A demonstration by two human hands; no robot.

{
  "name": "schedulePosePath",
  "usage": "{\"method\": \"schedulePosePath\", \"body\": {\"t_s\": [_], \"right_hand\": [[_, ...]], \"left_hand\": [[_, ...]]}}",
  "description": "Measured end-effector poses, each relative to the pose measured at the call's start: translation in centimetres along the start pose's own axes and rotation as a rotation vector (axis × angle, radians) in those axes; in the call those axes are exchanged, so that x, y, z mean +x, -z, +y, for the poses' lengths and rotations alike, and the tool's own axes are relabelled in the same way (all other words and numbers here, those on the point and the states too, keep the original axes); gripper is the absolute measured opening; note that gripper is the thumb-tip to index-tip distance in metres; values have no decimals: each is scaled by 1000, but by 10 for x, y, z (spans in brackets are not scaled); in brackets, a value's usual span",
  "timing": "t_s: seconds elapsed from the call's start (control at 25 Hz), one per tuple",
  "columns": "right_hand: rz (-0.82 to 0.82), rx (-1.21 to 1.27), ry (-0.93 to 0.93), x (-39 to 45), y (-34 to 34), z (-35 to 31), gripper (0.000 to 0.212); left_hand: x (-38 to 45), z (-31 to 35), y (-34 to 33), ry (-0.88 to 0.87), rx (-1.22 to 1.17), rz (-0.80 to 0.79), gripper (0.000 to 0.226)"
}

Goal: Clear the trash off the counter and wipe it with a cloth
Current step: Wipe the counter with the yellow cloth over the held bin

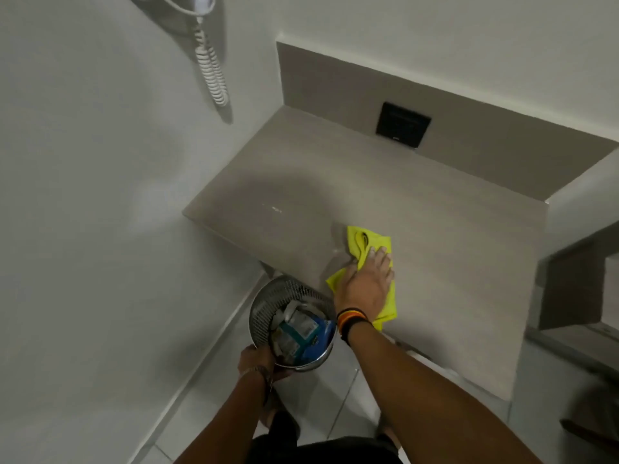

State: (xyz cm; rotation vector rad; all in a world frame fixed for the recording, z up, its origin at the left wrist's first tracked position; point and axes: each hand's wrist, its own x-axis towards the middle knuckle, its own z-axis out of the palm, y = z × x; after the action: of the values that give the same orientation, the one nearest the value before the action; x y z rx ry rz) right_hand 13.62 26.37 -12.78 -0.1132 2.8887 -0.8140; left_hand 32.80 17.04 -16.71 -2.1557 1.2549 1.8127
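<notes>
Fingers (380,262) of the right hand (365,286) lie spread and flat, pressing a crumpled bright yellow cloth (368,246) onto the pale grey-beige counter (435,236) near its front edge. Below the counter's left front corner, the left hand (258,361) curls its fingers around the rim of a round silver perforated-metal bin (268,306), which holds crumpled wrappers and blue packaging (301,333). 2 small white specks (276,209) lie on the counter's left part.
</notes>
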Motion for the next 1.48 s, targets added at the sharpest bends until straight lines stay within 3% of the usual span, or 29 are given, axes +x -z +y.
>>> {"method": "schedulePosePath", "body": {"t_s": [0.12, 0.2, 0.32, 0.4, 0.52, 0.64, 0.76, 0.84, 0.92, 1.0, 1.2, 1.36, 1.48], "right_hand": [[-49, -58, 210, -3, -30, -50, 55], [-140, -52, 444, -29, -50, -72, 56], [-486, 88, 662, -100, -82, -91, 54], [-618, 136, 631, -129, -99, -97, 51], [-506, 182, 464, -128, -92, -104, 46], [-375, 314, 437, -106, -54, -113, 40], [-65, 465, 286, -69, -9, -103, 31], [116, 445, 248, -34, 15, -86, 26], [162, 377, 205, -1, 25, -72, 21], [107, 322, 153, 30, 16, -63, 23], [-141, 286, 140, 77, -44, -93, 49], [-301, 21, 489, 88, -91, -156, 60], [-506, -93, 842, 39, -114, -182, 59]], "left_hand": [[32, 26, 34, -123, 102, -27, 23], [43, 42, 56, -153, 114, -16, 21], [53, 58, 80, -245, 214, -16, 38], [59, 62, 96, -250, 228, 2, 43], [70, 65, 109, -155, 121, -25, 22], [75, 70, 102, -125, 128, -5, 27], [71, 76, 85, -56, 95, -39, 28], [70, 80, 71, -50, 91, -54, 28], [64, 85, 57, -32, 63, -83, 26], [61, 89, 45, -14, 43, -79, 26], [51, 95, 43, 17, -70, -35, 25], [52, 96, 49, 47, -181, 66, 12], [45, 97, 59, 57, -222, 133, 10]]}}
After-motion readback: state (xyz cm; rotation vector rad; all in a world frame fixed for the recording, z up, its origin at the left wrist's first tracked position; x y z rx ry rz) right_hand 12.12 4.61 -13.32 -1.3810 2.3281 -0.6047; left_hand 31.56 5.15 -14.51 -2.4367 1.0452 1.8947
